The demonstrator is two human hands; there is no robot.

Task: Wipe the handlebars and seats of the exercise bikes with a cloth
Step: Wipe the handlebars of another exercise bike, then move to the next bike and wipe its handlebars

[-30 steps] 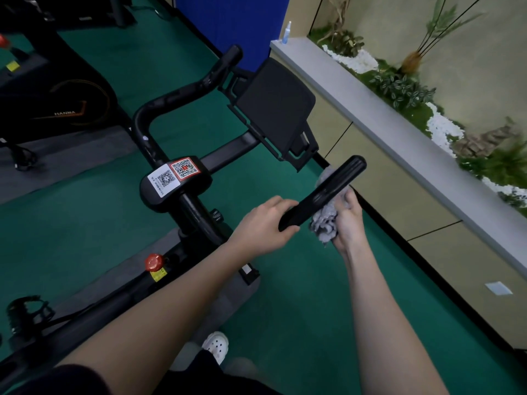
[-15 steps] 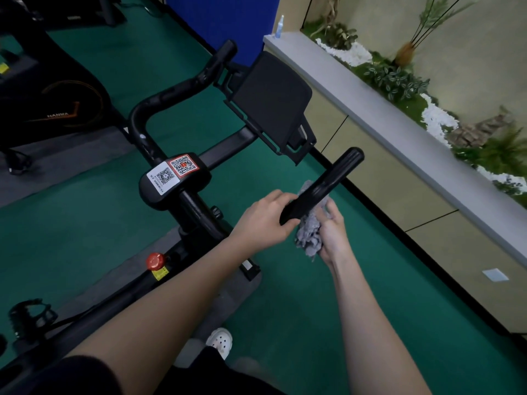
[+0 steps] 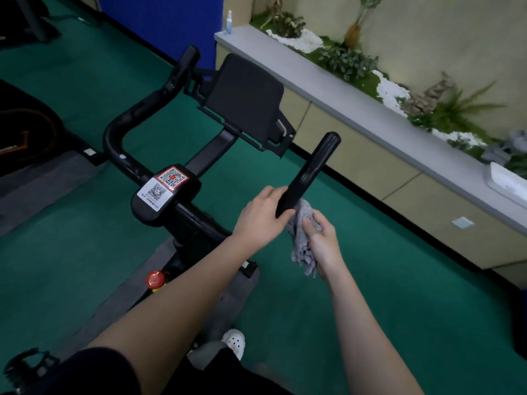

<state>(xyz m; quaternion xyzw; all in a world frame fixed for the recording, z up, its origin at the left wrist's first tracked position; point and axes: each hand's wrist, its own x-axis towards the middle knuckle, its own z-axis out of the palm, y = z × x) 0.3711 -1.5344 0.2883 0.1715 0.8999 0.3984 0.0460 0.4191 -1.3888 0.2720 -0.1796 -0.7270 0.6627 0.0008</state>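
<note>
Cloth (image 3: 302,243) slid down below handlebar (image 3: 309,172), right hand (image 3: 322,240) fingers pinching it, left hand (image 3: 261,215) fingers gripping handlebar

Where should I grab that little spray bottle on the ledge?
Probably round its middle, coming from the side facing the bike. The spray bottle stands upright at the ledge's far corner, with plants close on the other side. It's too small to see its trigger.

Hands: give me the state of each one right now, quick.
Left hand: closed, fingers curled round the right handlebar.
Right hand: closed, gripping the grey cloth just below that bar.
</note>
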